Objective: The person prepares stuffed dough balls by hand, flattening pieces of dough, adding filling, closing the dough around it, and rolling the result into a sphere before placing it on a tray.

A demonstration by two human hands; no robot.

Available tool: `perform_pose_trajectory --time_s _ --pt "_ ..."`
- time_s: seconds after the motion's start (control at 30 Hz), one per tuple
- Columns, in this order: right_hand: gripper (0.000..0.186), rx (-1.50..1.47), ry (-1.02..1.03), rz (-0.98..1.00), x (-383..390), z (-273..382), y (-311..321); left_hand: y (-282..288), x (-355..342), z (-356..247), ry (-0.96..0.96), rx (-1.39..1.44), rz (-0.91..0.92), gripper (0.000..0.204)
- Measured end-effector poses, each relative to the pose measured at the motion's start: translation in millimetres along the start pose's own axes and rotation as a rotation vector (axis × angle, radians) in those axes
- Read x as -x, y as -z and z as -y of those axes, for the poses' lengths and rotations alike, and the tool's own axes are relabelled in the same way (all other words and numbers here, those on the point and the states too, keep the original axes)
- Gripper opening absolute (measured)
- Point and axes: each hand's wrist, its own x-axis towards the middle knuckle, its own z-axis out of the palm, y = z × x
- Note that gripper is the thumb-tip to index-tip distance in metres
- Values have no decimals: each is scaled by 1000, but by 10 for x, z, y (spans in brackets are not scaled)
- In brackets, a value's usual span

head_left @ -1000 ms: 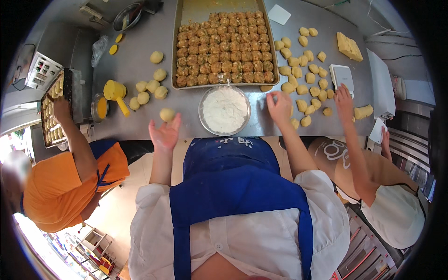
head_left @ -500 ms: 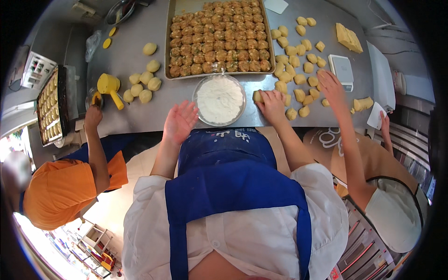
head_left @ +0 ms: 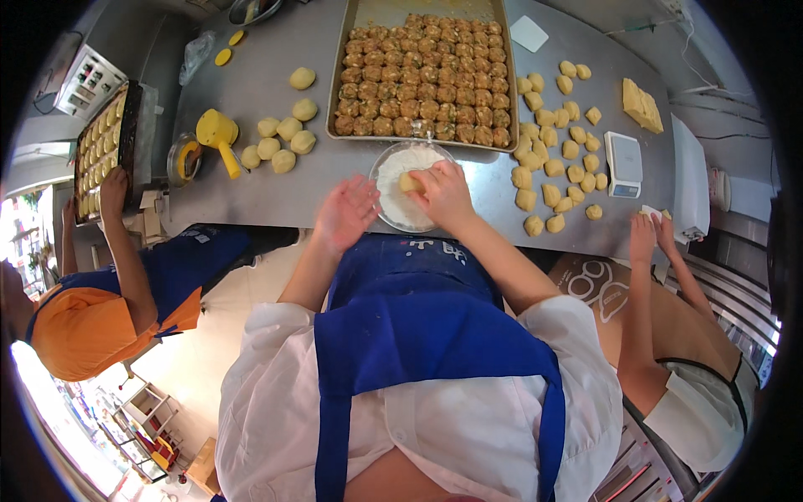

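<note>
Here at the steel table [head_left: 276, 201], everything centres on the clear bowl [head_left: 396, 226] of white flour [head_left: 393, 171]! In goes the right hand [head_left: 441, 194], over that bowl, thumb and fingers closed round one pale yellow dough piece [head_left: 408, 181]; whether the piece touches the flour, I can't tell from where I stand. And the left hand [head_left: 347, 211], look, open, nothing in it, palm turned in, just beside the bowl's left edge!

Right behind the bowl stands the big tray [head_left: 376, 12], packed with rows of brown filling balls [head_left: 427, 79]. Out to the bowl's right, a scatter of cut dough pieces [head_left: 552, 167], then a white scale [head_left: 623, 163], and beyond it a yellow block [head_left: 641, 105]. Left of the bowl, a cluster of smooth dough balls [head_left: 289, 128]; farther left, a yellow cup with a handle [head_left: 217, 128] near a metal bowl [head_left: 181, 161].

Farthest left of the flour, a co-worker in orange [head_left: 92, 335] has a hand at a dark tray [head_left: 131, 125] of pastries! Well off to the bowl's right, another co-worker's hands [head_left: 642, 238] meet at a small white thing [head_left: 654, 212].
</note>
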Motion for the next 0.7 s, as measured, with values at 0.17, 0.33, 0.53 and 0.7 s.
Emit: perform_pose_trajectory --time_s 0.17,0.33,0.53,0.7 --pt "33 -242 221 -153 -231 521 62 -460 22 95 191 173 224 44" --pt "43 -383 184 -201 -470 606 436 -657 212 122 -68 -273 205 62" --pt "81 -442 299 -458 -540 984 567 -1117 390 259 45 -72 397 82" --pt "74 -833 -58 -283 -861 939 572 -1109 239 -3 59 -42 474 80"
